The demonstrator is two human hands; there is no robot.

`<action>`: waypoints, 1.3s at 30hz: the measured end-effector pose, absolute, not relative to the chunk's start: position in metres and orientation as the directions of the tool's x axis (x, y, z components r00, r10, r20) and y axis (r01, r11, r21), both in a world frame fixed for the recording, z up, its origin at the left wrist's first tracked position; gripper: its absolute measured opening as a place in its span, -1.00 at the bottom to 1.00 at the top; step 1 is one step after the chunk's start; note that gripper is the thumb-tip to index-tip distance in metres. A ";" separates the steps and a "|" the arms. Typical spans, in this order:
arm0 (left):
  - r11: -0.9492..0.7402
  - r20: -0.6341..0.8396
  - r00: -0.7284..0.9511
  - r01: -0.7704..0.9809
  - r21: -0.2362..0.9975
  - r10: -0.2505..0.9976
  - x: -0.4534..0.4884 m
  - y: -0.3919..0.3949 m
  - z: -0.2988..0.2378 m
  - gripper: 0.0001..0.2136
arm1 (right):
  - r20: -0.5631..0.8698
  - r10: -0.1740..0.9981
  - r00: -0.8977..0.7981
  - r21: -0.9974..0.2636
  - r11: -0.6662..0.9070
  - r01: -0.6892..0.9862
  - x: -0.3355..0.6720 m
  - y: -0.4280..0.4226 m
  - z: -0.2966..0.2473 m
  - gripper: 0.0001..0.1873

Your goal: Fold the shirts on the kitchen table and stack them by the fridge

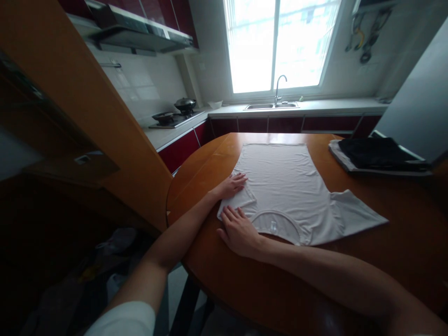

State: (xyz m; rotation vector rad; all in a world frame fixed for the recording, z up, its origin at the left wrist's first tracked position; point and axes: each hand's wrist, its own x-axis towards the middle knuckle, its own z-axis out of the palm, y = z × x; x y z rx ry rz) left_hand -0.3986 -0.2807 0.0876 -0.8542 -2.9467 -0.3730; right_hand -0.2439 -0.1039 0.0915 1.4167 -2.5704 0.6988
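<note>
A white T-shirt (280, 177) lies spread on the round wooden table (199, 170), its neckline toward me and its hem at the far side. The sleeve on the left is folded inward over the body, while the right sleeve sticks out flat. My left hand (231, 185) rests on the shirt's left side, just above the folded sleeve, fingers stretched out. Close to the collar, my right hand (241, 231) lies flat with its fingertips on the lower edge of the folded sleeve. Neither hand grips anything.
Folded dark and light clothes (374, 154) are stacked at the table's right. Behind the table runs a counter with a sink (271, 106); a stove (177, 120) with pans is at the left. A wooden panel (115, 107) stands close on the left.
</note>
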 end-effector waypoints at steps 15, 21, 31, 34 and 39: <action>0.851 0.433 -0.891 0.327 0.411 0.134 -0.410 -0.310 0.098 -0.52 | 0.375 -0.811 -0.448 -0.324 0.339 -0.883 -0.239 -0.107 0.095 -0.47; 0.909 0.057 -0.941 0.336 0.248 0.333 -0.399 -0.287 0.089 -0.48 | 0.328 -0.830 -0.451 -0.315 0.355 -0.881 -0.241 -0.108 0.091 -0.50; 0.876 0.136 -0.887 0.459 0.147 0.442 -0.390 -0.269 0.096 -0.48 | 0.346 -0.832 -0.435 -0.271 0.355 -0.895 -0.241 -0.107 0.094 -0.48; 0.873 0.032 -0.880 0.474 0.117 0.474 -0.387 -0.263 0.093 -0.46 | 0.350 -0.831 -0.433 -0.263 0.356 -0.896 -0.241 -0.108 0.094 -0.48; 0.882 -0.001 -0.887 0.459 0.103 0.461 -0.382 -0.261 0.093 -0.42 | 0.359 -0.826 -0.434 -0.257 0.360 -0.897 -0.241 -0.109 0.094 -0.49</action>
